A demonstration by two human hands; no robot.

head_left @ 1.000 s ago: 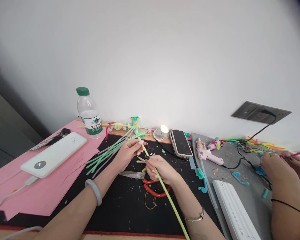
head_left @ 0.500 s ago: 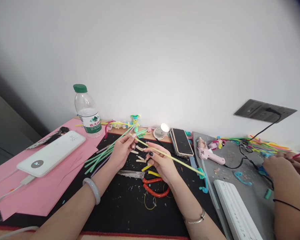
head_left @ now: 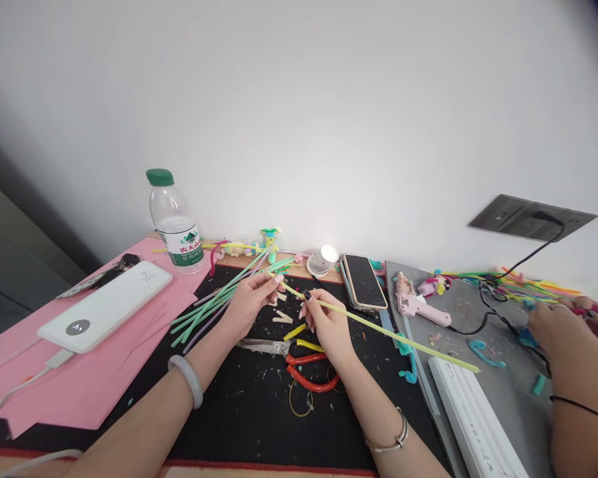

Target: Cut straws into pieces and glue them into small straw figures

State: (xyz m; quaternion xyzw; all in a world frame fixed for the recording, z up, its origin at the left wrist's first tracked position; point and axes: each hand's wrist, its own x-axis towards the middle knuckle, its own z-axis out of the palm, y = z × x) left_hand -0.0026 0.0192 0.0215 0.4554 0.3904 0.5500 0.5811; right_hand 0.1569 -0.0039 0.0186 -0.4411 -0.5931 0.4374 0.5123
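While left hand [head_left: 252,302], right hand [head_left: 323,322] pinch yellow stick [head_left: 389,332], bottle [head_left: 176,229] label's red characters illegible.

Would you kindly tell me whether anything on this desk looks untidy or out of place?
Yes. Cut scraps litter the black mat around the scissors, and the long yellow-green strip pinched by the left hand and right hand slants out to the white keyboard.

Long thin yellow-green stick [head_left: 379,324], straight, one piece. It is held up off the black mat [head_left: 259,411], slanting from upper left down to the right. The left hand [head_left: 252,302] pinches its left end and the right hand [head_left: 326,322] pinches it just beside that. The long free end sticks out over the white keyboard [head_left: 473,425].
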